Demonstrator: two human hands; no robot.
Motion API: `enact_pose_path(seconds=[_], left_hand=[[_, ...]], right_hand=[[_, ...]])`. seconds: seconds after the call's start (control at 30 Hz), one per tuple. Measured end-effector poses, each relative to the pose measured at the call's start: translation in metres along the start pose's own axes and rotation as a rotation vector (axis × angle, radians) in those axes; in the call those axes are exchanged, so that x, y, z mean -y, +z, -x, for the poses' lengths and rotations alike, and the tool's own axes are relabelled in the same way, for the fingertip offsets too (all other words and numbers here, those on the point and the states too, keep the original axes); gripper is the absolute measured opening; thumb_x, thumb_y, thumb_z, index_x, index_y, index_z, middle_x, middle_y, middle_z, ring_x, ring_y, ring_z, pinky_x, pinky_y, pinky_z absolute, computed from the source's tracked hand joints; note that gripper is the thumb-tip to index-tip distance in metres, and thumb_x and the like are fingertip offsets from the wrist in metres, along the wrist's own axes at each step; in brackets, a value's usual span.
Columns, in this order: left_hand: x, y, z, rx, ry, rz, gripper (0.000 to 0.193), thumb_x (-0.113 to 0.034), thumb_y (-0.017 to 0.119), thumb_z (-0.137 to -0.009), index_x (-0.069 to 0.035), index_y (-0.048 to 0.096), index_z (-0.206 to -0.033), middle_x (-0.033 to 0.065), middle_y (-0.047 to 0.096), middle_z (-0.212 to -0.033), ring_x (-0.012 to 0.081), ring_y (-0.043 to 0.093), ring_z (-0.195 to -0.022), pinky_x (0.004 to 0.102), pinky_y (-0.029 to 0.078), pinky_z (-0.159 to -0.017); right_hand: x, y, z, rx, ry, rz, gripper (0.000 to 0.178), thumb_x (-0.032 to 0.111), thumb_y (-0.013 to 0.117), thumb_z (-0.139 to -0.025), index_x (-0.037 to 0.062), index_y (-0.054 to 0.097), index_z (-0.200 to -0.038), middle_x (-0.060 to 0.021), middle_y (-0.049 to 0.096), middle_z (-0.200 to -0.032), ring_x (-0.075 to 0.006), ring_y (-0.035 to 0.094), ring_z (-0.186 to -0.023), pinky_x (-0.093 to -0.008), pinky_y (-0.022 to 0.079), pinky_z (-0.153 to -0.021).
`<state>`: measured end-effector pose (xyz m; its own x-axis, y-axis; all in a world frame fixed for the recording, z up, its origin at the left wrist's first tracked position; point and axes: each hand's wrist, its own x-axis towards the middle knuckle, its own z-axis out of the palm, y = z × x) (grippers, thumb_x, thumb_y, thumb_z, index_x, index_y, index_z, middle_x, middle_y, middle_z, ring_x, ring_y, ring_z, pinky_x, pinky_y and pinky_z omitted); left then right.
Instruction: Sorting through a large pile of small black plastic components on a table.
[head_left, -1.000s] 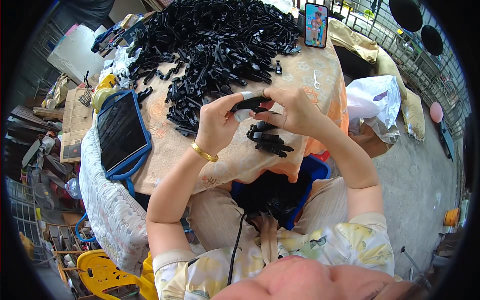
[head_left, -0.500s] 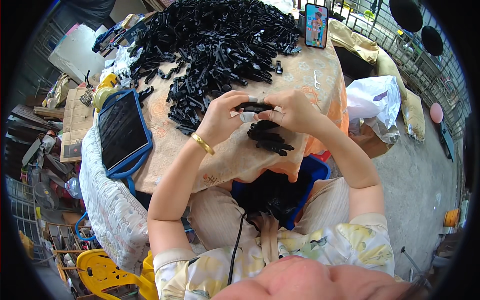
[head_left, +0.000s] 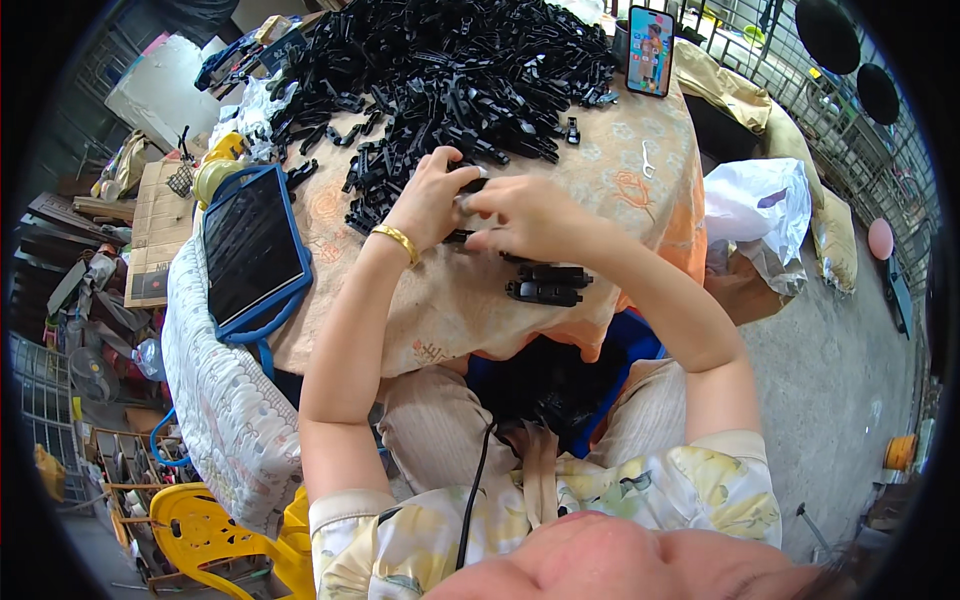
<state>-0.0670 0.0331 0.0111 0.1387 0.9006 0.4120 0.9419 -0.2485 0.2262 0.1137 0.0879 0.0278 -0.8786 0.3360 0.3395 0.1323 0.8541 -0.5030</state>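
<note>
Pale orange cloth [head_left: 640,195] with a flower pattern covers the surface [head_left: 450,310], and on its far part lies a wide heap of black plastic pieces [head_left: 460,80]. At the near right, a few similar pieces, the set-apart group [head_left: 548,288], lie side by side close to the edge. The left hand [head_left: 432,200] has its fingers bent, almost meeting, beside the near edge of the heap; the right hand [head_left: 525,213] is half open, its fingertips next to the left ones. Because the fingers overlap and the right ones are blurred, I cannot tell whether either hand has a firm hold on a piece. To work well here, I would judge, one hand should steady one piece while the other aligns it gently, without forcing, away from the heap.
</note>
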Motion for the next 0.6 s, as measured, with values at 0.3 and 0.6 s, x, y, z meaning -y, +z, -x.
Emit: enact_pose_path(seconds=[0.3, 0.6], left_hand=[[-0.004, -0.010, 0.004, -0.070, -0.016, 0.053, 0.035, 0.006, 0.062, -0.067, -0.005, 0.061, -0.101, 0.0112, 0.061, -0.096, 0.0281, 0.059, -0.086, 0.0324, 0.048, -0.077], [-0.034, -0.005, 0.005, -0.010, -0.340, 0.681, 0.039, 0.007, 0.052, -0.080, 0.001, 0.056, -0.119, 0.0003, 0.062, -0.088, 0.0037, 0.052, -0.071, 0.0172, 0.044, -0.064]], right_hand=[[-0.012, 0.006, 0.007, -0.015, -0.095, 0.040, 0.020, 0.022, 0.066, -0.074, 0.0052, 0.066, -0.085, -0.0147, 0.063, -0.080, -0.0329, 0.061, -0.080, -0.0417, 0.048, -0.070], [-0.028, -0.015, 0.030, -0.242, 0.071, -0.386, 0.012, 0.010, 0.062, -0.084, -0.0020, 0.061, -0.085, -0.0067, 0.061, -0.068, -0.0114, 0.058, -0.060, -0.0253, 0.045, -0.056]])
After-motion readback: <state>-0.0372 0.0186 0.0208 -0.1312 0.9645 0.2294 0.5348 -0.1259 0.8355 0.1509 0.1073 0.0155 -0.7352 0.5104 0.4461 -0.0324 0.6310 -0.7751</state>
